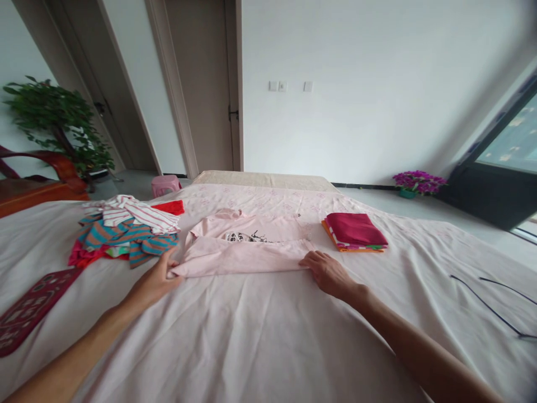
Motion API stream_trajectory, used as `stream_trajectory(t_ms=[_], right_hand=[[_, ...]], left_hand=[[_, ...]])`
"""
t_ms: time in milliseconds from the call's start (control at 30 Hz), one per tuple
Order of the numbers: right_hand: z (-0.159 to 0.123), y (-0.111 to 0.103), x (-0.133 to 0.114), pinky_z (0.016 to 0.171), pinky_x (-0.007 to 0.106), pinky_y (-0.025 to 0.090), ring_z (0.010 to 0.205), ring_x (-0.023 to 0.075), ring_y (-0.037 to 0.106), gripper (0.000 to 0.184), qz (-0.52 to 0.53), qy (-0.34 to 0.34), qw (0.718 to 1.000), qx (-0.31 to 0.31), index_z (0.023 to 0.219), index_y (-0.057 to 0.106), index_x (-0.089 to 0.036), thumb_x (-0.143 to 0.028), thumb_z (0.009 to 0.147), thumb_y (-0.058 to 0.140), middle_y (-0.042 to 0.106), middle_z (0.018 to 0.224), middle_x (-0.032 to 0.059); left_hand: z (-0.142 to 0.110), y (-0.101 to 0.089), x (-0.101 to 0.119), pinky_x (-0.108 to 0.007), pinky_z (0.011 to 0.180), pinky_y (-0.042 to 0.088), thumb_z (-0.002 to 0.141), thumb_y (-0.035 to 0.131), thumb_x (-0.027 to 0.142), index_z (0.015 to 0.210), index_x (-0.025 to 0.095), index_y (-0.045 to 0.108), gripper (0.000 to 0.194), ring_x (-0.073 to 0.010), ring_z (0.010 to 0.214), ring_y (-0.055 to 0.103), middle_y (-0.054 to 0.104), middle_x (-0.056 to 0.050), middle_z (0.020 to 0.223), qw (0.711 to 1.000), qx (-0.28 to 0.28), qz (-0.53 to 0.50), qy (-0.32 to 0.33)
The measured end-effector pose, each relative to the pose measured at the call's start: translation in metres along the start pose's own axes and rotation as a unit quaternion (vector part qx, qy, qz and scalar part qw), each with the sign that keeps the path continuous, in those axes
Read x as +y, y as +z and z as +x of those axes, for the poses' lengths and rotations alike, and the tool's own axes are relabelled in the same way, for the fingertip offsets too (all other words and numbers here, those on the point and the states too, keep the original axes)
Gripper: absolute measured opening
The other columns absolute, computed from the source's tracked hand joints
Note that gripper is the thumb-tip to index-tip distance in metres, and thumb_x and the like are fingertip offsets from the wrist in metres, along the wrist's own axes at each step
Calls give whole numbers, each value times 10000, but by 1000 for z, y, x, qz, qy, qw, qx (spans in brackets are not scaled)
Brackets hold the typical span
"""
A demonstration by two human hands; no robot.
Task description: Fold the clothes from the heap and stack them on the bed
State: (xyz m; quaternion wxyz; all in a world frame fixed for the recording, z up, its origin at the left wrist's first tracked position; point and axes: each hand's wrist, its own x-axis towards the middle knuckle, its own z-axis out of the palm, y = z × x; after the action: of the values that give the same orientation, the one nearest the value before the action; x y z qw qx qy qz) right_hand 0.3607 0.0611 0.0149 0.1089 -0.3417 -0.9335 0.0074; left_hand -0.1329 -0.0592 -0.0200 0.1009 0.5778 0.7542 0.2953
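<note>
A pale pink T-shirt (245,256) with a black print lies on the sheet in front of me, its near side folded over part of the print. My left hand (161,275) grips the shirt's near left corner between thumb and fingers. At the opposite end, my right hand (327,272) has its fingers closed on the near right corner. A loose heap of clothes (130,229), striped and red, sits beyond my left hand. Past my right hand is a neat stack of folded clothes (356,230) with a dark red piece on top.
A pale sheet (268,341) covers the broad surface. A dark red patterned mat (36,305) lies at the left, and thin dark cords (490,305) at the right. Beyond the edge stand a pink stool (165,184), a wooden chair (54,168) and purple flowers (419,183).
</note>
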Motion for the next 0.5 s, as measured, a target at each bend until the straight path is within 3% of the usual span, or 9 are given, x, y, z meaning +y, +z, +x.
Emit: stream_trajectory(t_ms=[100, 200, 300, 367, 433, 500], right_hand=[[10, 6, 5, 841, 314, 410, 924, 200, 547, 379, -28, 29, 999, 3, 1015, 673, -196, -12, 791, 430, 636, 947, 74], [17, 1, 5, 785, 300, 408, 894, 203, 529, 383, -36, 50, 998, 32, 929, 692, -201, 9, 753, 425, 638, 893, 67], [12, -12, 0, 758, 303, 402, 861, 205, 518, 394, -24, 42, 996, 69, 871, 694, -204, 20, 712, 412, 644, 868, 63], [2, -21, -4, 758, 308, 401, 843, 205, 520, 395, -12, 25, 997, 69, 850, 689, -205, 19, 682, 410, 650, 855, 61], [-11, -27, -7, 749, 303, 403, 821, 201, 532, 382, 3, 16, 999, 41, 817, 677, -212, 12, 647, 417, 651, 822, 51], [-23, -30, -9, 732, 287, 409, 799, 188, 558, 376, 28, 18, 999, -8, 798, 667, -224, 2, 615, 428, 657, 799, 31]], left_hand=[[0, 1, 5, -289, 781, 516, 685, 548, 215, 1364, 219, 417, 692, -211, 944, 673, 662, -76, 1116, 999, -25, 21, 18], [7, -12, 17, -303, 810, 504, 705, 488, 182, 1242, 222, 515, 539, -214, 944, 658, 682, -62, 1044, 998, 43, 36, 30], [5, -33, 25, -331, 873, 480, 756, 455, 203, 1116, 244, 587, 385, -225, 947, 635, 689, -44, 1034, 984, 132, 82, 92], [-4, -41, 24, -355, 903, 460, 780, 455, 225, 1057, 260, 624, 326, -246, 961, 619, 691, -40, 1014, 970, 151, 137, 132], [-15, -43, 17, -362, 885, 458, 762, 470, 208, 1013, 272, 652, 316, -259, 951, 618, 695, -41, 971, 966, 115, 180, 149], [-25, -39, 8, -348, 849, 464, 714, 469, 147, 985, 279, 662, 358, -250, 933, 628, 701, -33, 962, 968, 38, 192, 154]])
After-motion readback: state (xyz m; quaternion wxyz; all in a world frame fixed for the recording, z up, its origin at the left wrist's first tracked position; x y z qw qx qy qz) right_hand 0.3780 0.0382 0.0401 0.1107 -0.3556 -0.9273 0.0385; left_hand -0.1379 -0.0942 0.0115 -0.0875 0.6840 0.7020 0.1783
